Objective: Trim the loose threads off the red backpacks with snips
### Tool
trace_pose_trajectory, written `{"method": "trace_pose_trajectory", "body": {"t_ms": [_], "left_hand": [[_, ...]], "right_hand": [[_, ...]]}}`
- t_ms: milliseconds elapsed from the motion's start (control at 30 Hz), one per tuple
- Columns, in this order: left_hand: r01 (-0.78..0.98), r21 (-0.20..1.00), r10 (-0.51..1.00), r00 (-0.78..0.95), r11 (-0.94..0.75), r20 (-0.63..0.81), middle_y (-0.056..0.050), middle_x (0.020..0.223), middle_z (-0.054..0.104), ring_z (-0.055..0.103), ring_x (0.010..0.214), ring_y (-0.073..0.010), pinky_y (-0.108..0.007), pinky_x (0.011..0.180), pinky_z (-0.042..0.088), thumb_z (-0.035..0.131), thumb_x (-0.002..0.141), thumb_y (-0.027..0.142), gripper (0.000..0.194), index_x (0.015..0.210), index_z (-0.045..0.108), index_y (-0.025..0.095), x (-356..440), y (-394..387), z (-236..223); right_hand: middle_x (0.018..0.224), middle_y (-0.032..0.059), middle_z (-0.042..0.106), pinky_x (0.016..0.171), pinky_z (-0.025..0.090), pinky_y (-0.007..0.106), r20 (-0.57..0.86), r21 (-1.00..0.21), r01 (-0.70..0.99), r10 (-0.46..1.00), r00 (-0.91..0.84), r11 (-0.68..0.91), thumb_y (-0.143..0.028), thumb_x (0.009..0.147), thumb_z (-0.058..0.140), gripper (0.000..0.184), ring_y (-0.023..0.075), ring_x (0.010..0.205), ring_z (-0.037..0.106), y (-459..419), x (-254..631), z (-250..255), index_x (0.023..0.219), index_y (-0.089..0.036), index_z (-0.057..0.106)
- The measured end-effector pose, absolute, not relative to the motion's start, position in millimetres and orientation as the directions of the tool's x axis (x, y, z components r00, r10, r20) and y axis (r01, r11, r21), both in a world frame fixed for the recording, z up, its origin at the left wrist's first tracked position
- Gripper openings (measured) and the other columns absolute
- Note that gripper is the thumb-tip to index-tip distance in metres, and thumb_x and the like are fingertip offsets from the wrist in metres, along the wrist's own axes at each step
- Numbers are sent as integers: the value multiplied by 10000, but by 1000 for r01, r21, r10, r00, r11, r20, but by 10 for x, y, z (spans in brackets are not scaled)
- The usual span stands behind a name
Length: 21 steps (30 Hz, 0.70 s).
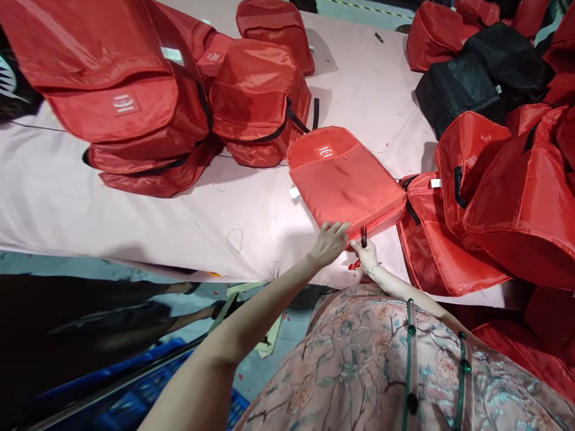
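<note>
A red bag (pixel 348 179) lies flat in front of me, inside lining up, with a white label at its left side. My left hand (pixel 331 242) is closed on its near edge, fingers curled over the fabric. Just to the right, my right hand (pixel 369 256) is closed around dark thread snips (pixel 363 236), their points upward beside the same edge. A small red piece (pixel 354 264) shows below the right fingers; whether it belongs to the snips or the bag I cannot tell.
Red backpacks (pixel 260 102) stand at the left on the pink-covered table (pixel 188 230). More red bags (pixel 516 197) and black bags (pixel 462 87) are heaped at the right. A small dark tool (pixel 380 37) lies at the far side. Blue crates (pixel 135 395) are below the near edge.
</note>
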<state>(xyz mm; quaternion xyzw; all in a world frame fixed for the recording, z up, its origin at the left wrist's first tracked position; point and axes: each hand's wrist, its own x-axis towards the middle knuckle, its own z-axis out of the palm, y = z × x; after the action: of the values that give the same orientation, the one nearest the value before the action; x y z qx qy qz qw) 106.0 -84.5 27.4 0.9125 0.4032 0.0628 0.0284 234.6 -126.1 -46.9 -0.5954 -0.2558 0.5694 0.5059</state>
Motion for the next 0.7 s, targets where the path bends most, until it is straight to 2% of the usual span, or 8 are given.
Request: {"method": "trace_pose_trajectory", "body": {"t_ms": [133, 267, 367, 467, 567, 700], "left_hand": [[759, 215, 788, 598, -615, 147, -106, 1100, 573, 468, 934, -240, -366, 747, 361, 404, 836, 126, 211, 851, 612, 161, 980, -878, 137], [779, 308, 838, 506, -546, 205, -109, 1046, 577, 476, 920, -234, -363, 776, 373, 409, 822, 121, 188, 794, 589, 166, 969, -902, 11], [771, 317, 834, 515, -552, 199, -113, 1025, 572, 482, 903, -232, -360, 767, 377, 375, 831, 122, 216, 815, 584, 172, 982, -891, -20], [765, 322, 830, 529, -557, 177, -118, 1019, 568, 491, 900, -225, -345, 765, 375, 338, 850, 131, 247, 840, 582, 165, 981, -885, -9], [767, 330, 834, 523, -550, 176, -116, 1009, 575, 494, 899, -227, -341, 760, 367, 326, 860, 140, 258, 847, 583, 159, 977, -894, 2], [767, 326, 833, 519, -553, 191, -115, 1005, 576, 491, 888, -235, -347, 738, 360, 347, 850, 141, 244, 864, 590, 157, 985, -909, -5]], "right_hand": [[511, -72, 425, 474, 333, 206, -378, -925, -102, 915, 138, -367, -548, 622, 622, 388, 69, 463, 371, -1287, 2455, -429, 643, -187, 485], [685, -18, 563, 610, 392, 234, -296, -914, 279, 954, 40, -295, -549, 770, 483, 362, 121, 626, 510, -1424, 2711, -254, 778, -191, 539], [768, -3, 604, 642, 382, 246, -271, -797, 563, 962, -11, -219, -496, 878, 342, 338, 150, 691, 562, -1519, 2849, -15, 937, -212, 515], [738, 7, 628, 602, 350, 241, -288, -632, 758, 957, -32, -165, -478, 881, 377, 312, 175, 675, 593, -1519, 2854, 225, 989, -214, 505], [738, 24, 660, 591, 333, 242, -305, -479, 873, 950, -63, -96, -474, 872, 418, 294, 194, 686, 616, -1439, 2784, 387, 969, -221, 532], [813, 58, 691, 635, 354, 265, -319, -357, 934, 940, -122, 0, -449, 890, 396, 294, 221, 748, 634, -1312, 2702, 493, 1016, -228, 543]]}}
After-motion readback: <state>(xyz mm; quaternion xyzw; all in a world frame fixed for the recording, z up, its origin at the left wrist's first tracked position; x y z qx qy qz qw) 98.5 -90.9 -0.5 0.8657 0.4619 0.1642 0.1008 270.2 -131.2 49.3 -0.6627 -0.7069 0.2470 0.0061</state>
